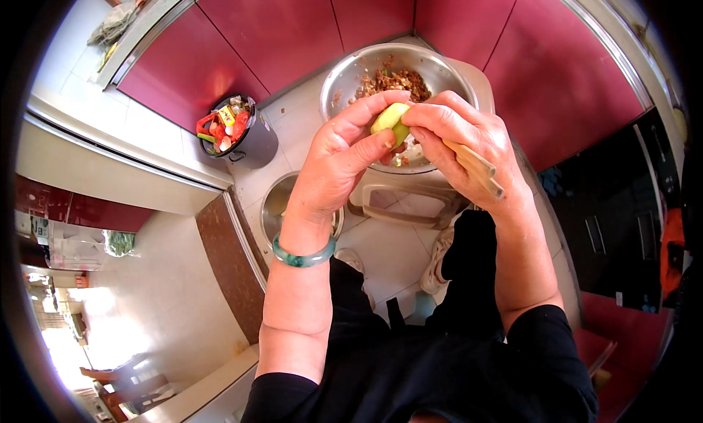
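Note:
My left hand has its thumb and fingers closed round a light green pepper, above the near side of a large steel bowl. The pepper is small and smooth, partly covered by my fingers. From the right, the fingertips of my right hand meet the pepper's end. That hand also grips a pair of wooden chopsticks, whose thick ends stick out toward me; their tips are hidden. Brown minced filling lies in the bowl, with some white bits nearer me.
The bowl rests on a beige plastic stool. A smaller steel bowl is on the tiled floor at left, partly behind my left forearm. A dark bin full of waste stands by red cabinets. A black appliance front is at right.

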The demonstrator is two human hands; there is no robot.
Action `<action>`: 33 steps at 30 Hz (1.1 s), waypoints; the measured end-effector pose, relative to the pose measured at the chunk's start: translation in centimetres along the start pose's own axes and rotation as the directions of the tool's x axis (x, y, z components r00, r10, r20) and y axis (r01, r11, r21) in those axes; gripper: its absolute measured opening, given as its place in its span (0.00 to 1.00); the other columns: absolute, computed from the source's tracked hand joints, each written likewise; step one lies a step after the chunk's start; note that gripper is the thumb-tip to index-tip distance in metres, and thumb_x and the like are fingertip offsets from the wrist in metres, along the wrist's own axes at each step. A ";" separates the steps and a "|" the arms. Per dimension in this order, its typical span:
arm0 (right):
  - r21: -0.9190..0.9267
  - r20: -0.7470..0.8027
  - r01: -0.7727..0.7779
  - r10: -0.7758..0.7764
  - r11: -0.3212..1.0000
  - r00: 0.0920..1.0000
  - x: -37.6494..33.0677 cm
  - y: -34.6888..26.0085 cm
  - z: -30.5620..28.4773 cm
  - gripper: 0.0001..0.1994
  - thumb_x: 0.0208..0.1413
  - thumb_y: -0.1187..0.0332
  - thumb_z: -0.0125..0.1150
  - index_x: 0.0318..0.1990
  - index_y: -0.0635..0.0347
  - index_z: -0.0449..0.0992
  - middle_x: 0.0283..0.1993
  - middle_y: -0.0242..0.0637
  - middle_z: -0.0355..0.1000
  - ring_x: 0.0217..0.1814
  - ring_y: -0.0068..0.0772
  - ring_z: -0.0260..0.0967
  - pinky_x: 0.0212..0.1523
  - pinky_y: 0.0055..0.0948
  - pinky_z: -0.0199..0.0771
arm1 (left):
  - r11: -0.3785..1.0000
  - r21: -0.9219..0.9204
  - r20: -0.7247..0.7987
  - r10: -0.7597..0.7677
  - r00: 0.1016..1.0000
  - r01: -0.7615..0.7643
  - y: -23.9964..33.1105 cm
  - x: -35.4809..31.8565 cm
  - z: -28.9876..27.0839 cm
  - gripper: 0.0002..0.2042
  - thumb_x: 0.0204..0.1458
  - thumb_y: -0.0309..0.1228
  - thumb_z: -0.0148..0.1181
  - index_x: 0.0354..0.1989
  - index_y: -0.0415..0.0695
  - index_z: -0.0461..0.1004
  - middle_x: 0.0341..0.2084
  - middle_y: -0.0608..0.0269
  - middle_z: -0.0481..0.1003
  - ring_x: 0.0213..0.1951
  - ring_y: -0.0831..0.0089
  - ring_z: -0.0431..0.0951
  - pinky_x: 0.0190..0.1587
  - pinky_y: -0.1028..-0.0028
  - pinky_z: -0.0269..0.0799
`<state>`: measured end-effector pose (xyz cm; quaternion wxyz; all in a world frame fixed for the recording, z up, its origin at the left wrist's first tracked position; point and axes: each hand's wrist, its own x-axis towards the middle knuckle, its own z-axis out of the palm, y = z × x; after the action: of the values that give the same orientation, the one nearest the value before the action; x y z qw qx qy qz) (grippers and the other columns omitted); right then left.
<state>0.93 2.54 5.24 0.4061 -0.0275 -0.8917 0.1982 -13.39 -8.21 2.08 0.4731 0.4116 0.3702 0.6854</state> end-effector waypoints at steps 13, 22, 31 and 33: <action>-0.054 0.030 -0.096 0.097 0.994 0.995 -0.7 -0.2 1.2 0.14 0.43 0.75 0.55 0.41 0.52 0.71 0.37 0.37 0.72 0.32 0.41 0.72 0.28 0.32 0.73 | 0.998 -0.065 -0.095 -0.019 0.995 0.013 0.0 0.2 0.9 0.17 0.51 0.23 0.42 0.51 0.41 0.66 0.43 0.67 0.71 0.38 0.83 0.68 0.40 0.83 0.62; -0.026 0.026 -0.080 0.080 0.996 0.996 -0.5 -0.4 1.5 0.12 0.45 0.79 0.56 0.39 0.55 0.73 0.28 0.36 0.69 0.25 0.37 0.69 0.24 0.29 0.70 | 0.994 -0.106 -0.212 -0.032 0.977 0.009 -0.6 0.3 1.3 0.16 0.52 0.25 0.41 0.49 0.43 0.66 0.42 0.66 0.71 0.39 0.83 0.67 0.39 0.82 0.61; -0.069 -0.072 -0.096 0.091 0.993 0.993 -0.2 0.5 -0.2 0.10 0.47 0.73 0.60 0.39 0.53 0.74 0.30 0.35 0.70 0.27 0.31 0.70 0.27 0.25 0.72 | 0.988 -0.147 -0.168 0.013 0.986 -0.038 -0.1 0.3 -0.8 0.13 0.54 0.27 0.42 0.48 0.42 0.67 0.39 0.60 0.73 0.32 0.84 0.67 0.32 0.85 0.62; -0.016 -0.133 -0.103 0.100 0.995 0.986 0.0 2.1 -2.7 0.07 0.50 0.72 0.58 0.37 0.59 0.74 0.32 0.35 0.71 0.29 0.27 0.71 0.29 0.22 0.72 | 0.987 -0.125 -0.228 0.069 0.971 -0.100 0.3 0.3 -1.9 0.13 0.54 0.25 0.43 0.48 0.39 0.66 0.38 0.55 0.73 0.30 0.83 0.68 0.30 0.84 0.63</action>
<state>2.67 5.37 6.00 0.4533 -0.0905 -0.8624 0.2063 -15.30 -8.19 1.65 0.4258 0.3142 0.3556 0.7704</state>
